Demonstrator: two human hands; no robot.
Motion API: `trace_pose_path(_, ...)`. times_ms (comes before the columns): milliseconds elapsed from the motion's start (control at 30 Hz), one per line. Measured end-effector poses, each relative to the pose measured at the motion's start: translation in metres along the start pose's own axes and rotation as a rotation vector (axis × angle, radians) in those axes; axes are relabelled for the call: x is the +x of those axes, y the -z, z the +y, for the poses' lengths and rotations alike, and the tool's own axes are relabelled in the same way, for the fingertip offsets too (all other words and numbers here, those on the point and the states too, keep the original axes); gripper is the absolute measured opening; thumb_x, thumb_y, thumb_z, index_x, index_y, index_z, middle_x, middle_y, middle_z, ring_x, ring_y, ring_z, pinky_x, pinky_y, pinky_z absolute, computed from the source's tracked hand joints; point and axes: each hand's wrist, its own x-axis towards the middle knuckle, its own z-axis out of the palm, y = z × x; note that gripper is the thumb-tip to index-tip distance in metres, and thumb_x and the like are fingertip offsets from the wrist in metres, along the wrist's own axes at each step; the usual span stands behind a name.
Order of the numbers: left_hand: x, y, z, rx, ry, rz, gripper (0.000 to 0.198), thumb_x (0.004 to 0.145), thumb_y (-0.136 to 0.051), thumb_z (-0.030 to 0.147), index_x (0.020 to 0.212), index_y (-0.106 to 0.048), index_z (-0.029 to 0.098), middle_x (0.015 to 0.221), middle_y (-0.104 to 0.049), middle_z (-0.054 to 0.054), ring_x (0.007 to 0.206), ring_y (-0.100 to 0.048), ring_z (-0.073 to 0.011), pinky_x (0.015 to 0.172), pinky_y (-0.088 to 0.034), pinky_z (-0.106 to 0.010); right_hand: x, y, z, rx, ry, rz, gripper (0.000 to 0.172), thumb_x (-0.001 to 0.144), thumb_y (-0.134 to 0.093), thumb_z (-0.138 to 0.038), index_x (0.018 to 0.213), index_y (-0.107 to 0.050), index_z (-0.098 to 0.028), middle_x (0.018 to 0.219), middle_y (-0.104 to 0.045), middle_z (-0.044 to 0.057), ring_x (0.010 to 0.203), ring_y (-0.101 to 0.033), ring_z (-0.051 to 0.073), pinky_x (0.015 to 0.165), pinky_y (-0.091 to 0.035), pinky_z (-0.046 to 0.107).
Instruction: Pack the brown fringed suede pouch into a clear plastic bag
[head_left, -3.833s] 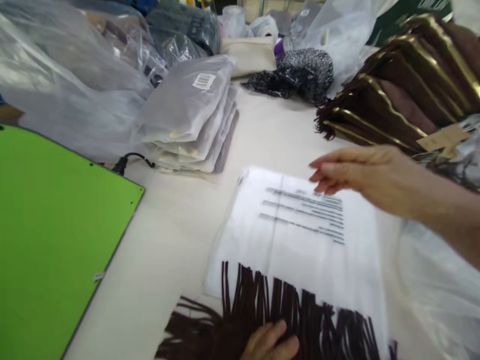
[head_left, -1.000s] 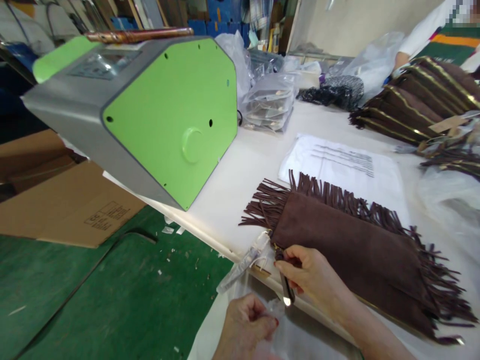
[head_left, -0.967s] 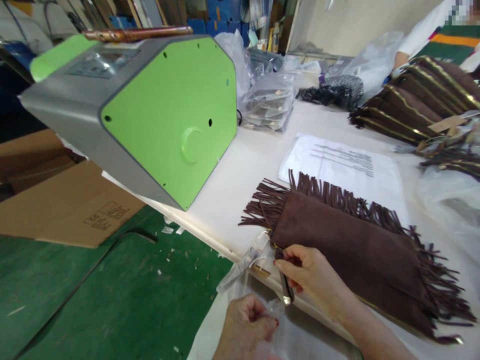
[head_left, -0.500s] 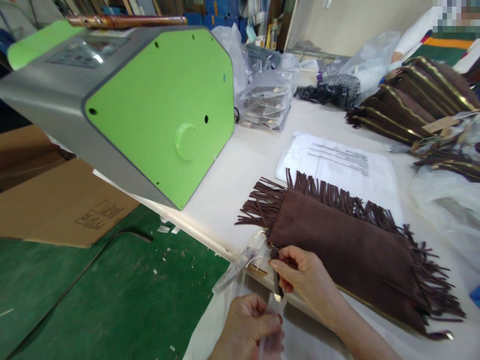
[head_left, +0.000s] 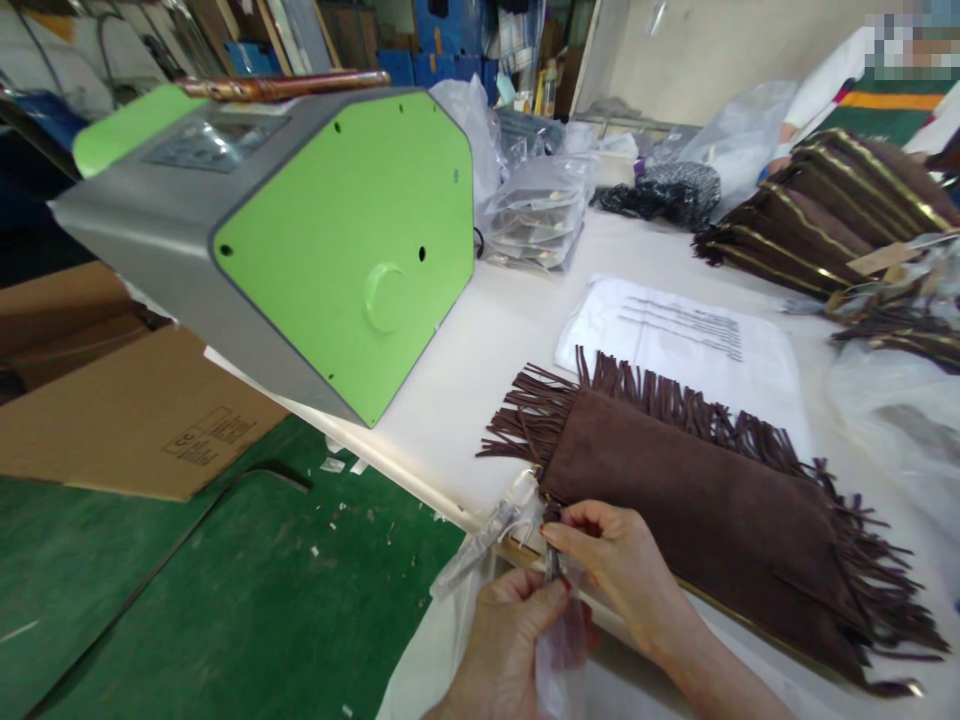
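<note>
A dark brown fringed suede pouch [head_left: 697, 510] lies flat on the table in front of me. My right hand [head_left: 622, 560] is closed, pinching a narrow brown strap [head_left: 552, 514] at the pouch's near left corner. Just below, my left hand [head_left: 506, 635] pinches a small clear plastic sleeve [head_left: 561, 665] around the strap's lower end. The fingers partly hide how far the strap reaches inside. Beside my left hand, another clear plastic sleeve [head_left: 472, 550] hangs from the same corner over the table edge.
A green-and-grey machine [head_left: 345, 250] stands at the left. Behind the pouch lies a printed white bag [head_left: 682, 330]. Brown pouches with gold zips [head_left: 825, 215] are heaped at right, near another person's sleeve [head_left: 825, 85]. A cardboard box [head_left: 142, 410] is beside the table.
My left hand has moved up and slightly right, bringing the plastic sleeve over the strap's lower end, which was bare before. My right hand keeps its pinch. The view has shifted a little.
</note>
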Motion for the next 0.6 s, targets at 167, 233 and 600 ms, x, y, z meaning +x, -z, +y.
trace_pose_path(167, -0.002, 0.006, 0.006, 0.044, -0.082, -0.044, 0.04, 0.044, -0.081, 0.039, 0.06, -0.053, 0.014, 0.05, -0.062, -0.002, 0.039, -0.052, -0.0112, 0.043, -0.035, -0.022, -0.003, 0.002, 0.004, -0.009, -0.017, -0.071, 0.026, 0.059, -0.059, -0.042, 0.059, -0.052, -0.017, 0.046, -0.043, -0.006, 0.039, -0.035, 0.007, 0.037, -0.026, 0.02)
trace_pose_path(233, -0.006, 0.011, 0.01, 0.113, -0.085, -0.047, 0.035, 0.05, -0.077, 0.037, 0.06, -0.052, 0.015, 0.048, -0.061, -0.002, 0.035, -0.05, -0.0106, 0.039, -0.031, -0.021, -0.006, 0.008, 0.002, -0.109, 0.078, -0.102, 0.024, 0.067, -0.056, -0.041, 0.067, -0.055, -0.017, 0.049, -0.048, -0.005, 0.038, -0.039, 0.007, 0.036, -0.029, 0.021)
trace_pose_path(600, -0.006, 0.033, 0.006, 0.172, -0.054, 0.02, 0.046, 0.038, -0.082, 0.046, 0.055, -0.054, 0.014, 0.046, -0.061, -0.003, 0.038, -0.053, -0.0138, 0.043, -0.038, -0.025, -0.014, 0.016, 0.01, -0.584, 0.61, -0.209, 0.03, 0.083, -0.036, -0.015, 0.097, -0.063, -0.02, 0.08, -0.063, 0.004, 0.07, -0.06, 0.014, 0.065, -0.045, 0.025)
